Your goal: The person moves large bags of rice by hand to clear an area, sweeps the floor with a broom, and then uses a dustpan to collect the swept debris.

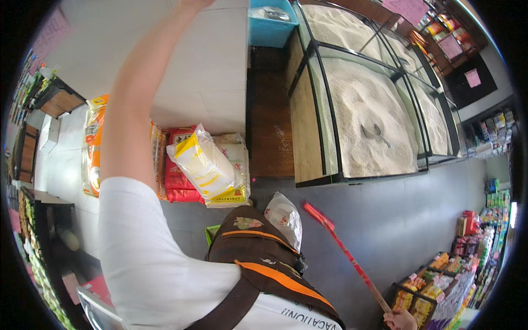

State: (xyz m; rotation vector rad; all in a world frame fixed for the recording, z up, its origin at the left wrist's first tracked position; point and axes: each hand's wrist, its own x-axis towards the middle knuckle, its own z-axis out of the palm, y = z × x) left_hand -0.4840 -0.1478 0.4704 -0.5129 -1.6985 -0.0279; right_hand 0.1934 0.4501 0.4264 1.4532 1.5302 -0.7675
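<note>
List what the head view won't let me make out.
All in the head view:
Left hand: fingers cut off by the top edge.
Right hand, on the red stick: partly cut off by the bottom edge.
Orange sack: partly hidden behind the left arm.
Goods at far right: too small.

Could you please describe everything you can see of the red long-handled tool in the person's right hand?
The red long-handled tool has a thin, straight shaft, mostly red with paler markings, turning plain brownish near the right hand, which grips it. Its far end is a thicker, brighter red, narrow head; material and bristles are hard to make out. It slants from the lower right up to the left over the grey floor, the head right of a white bag. Whether it touches the floor is unclear.
</note>
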